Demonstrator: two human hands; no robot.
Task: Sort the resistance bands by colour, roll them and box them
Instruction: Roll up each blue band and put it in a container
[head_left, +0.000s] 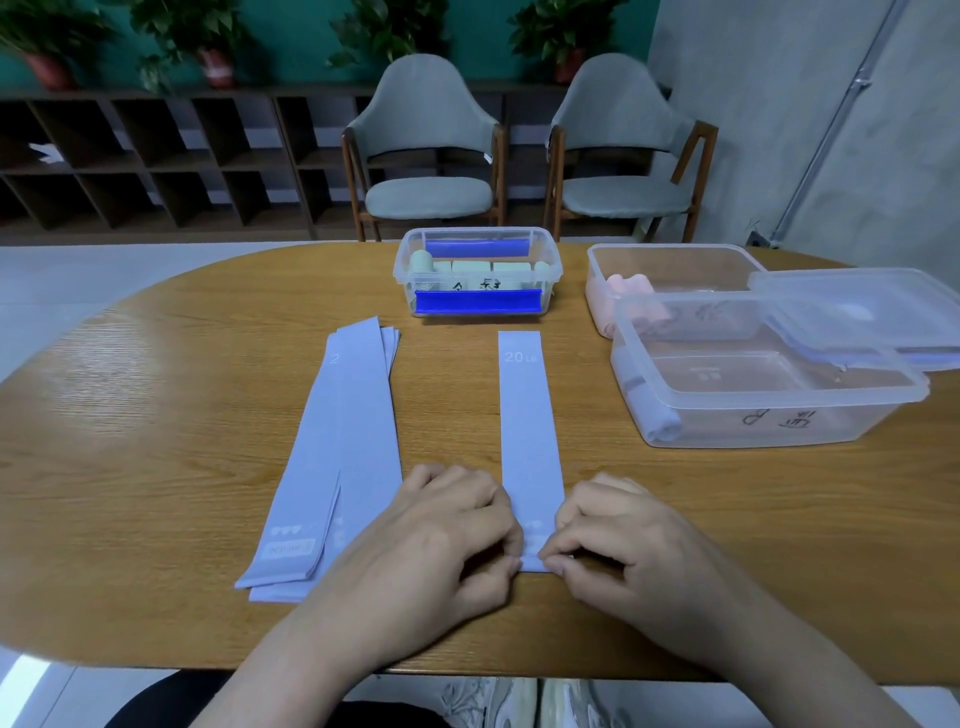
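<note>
A single lilac band (527, 415) marked "20 LB" lies flat and straight on the wooden table (156, 415). My left hand (447, 535) and my right hand (618, 535) both pinch its near end with curled fingers, one at each corner. To the left lies a stack of several flat lilac bands (337, 457), partly under my left wrist. At the right, a clear box (769, 374) holds one rolled lilac band (654, 415). Behind it a second clear box (675, 265) contains pink rolls (631, 286).
A lidded box with blue clips (478, 273) holding pale green rolls stands at the table's far middle. A loose clear lid (872, 312) rests across the right-hand boxes. Two grey chairs (426, 156) stand beyond the table, with a dark shelf at the back left.
</note>
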